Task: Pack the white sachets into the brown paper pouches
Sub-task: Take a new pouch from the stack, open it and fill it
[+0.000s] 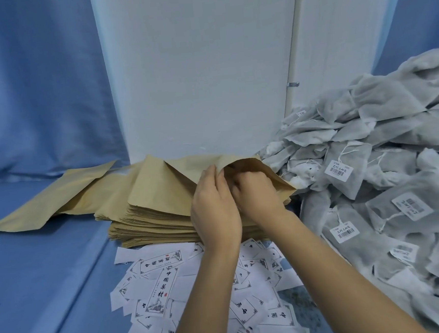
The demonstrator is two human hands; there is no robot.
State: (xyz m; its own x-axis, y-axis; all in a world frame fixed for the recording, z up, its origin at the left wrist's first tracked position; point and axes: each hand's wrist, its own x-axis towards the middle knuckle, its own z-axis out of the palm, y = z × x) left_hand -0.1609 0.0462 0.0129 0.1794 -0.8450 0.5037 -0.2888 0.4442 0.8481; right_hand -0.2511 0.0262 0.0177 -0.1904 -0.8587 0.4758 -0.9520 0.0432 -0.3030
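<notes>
Blue cloth surface (50, 274), white wall behind. 1 stack of brown pouches (154, 217) centre, sachets (389, 178) heaped right, too many to count; printed labels (157, 283) scattered in front. Left hand (214, 209) pinches top pouch (242, 164) edge; right hand (255, 192) sits in its mouth, grip can't tell.

soft, even, bluish light; faint shadows, wide-angle edge bending.

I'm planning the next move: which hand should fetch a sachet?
Probably the right hand: the sachets are heaped on its side, just past the pouch. The left hand already holds the pouch's mouth edge and can keep it open.
</notes>
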